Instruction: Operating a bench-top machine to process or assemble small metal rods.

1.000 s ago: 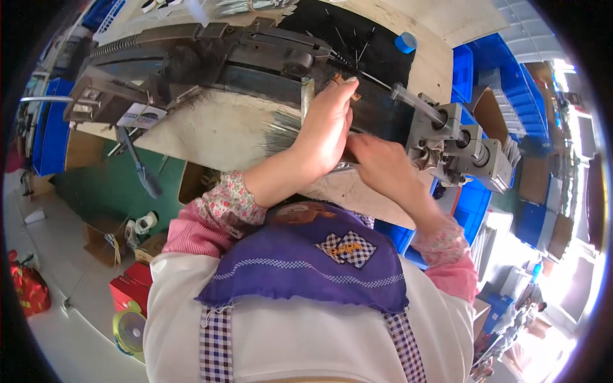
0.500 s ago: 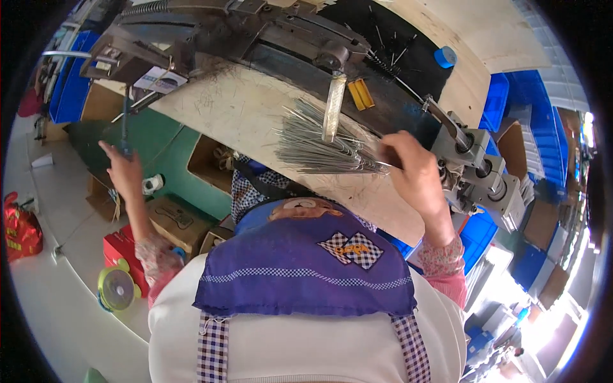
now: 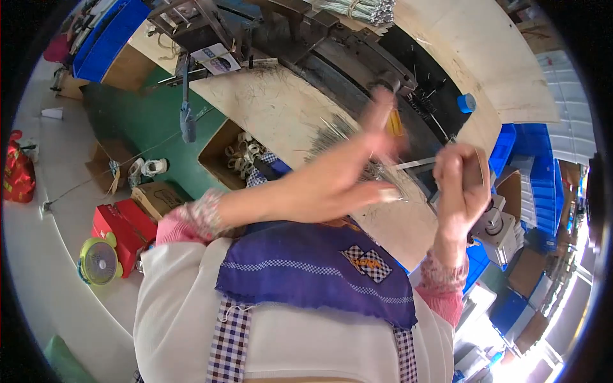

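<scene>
Head view: holding left hand [image 3: 345, 175] spread over wires [image 3: 327, 136], right hand [image 3: 461, 185] curled, with a strip [image 3: 415, 164] to its left, leaving unclear whether pinching it.

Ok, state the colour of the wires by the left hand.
Silvery grey; the wires show best in the head view.

Beyond the left hand's [image 3: 350, 171] fingers the dark machine [image 3: 357, 60] bars the way, with loose wires [image 3: 329, 135] lying just past its back. A pale strip [image 3: 415, 164] crosses the gap toward the right hand [image 3: 461, 185], though bodyward of it bare board [image 3: 402, 233] leaves passage; a grey fixture [image 3: 501, 237] blocks right of that wrist.
</scene>
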### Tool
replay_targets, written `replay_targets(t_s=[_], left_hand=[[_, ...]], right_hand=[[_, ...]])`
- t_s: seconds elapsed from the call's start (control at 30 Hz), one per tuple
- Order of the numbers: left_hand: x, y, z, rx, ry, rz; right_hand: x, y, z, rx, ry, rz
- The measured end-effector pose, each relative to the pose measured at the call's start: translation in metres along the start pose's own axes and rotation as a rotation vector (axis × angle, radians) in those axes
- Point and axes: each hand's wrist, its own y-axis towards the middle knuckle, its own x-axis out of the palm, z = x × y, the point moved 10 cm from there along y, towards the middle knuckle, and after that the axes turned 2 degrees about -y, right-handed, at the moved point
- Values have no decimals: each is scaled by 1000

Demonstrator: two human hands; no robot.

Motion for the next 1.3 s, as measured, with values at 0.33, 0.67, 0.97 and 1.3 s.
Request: replay_targets(t_s=[0.33,0.67,0.97,1.3], left_hand=[[20,2,-89,-347,-327,54],[-38,40,-22,-451,-1819,290],[-10,40,-41,-217,50,-161],[31,126,-60,71,540,-135]], right_hand=[[-22,28,13,-268,-771,-41],[5,30,19,-422,-1016,-106],[-10,104,74,-214,-1151,-168],[4,39,23,-485,-885,-333]])
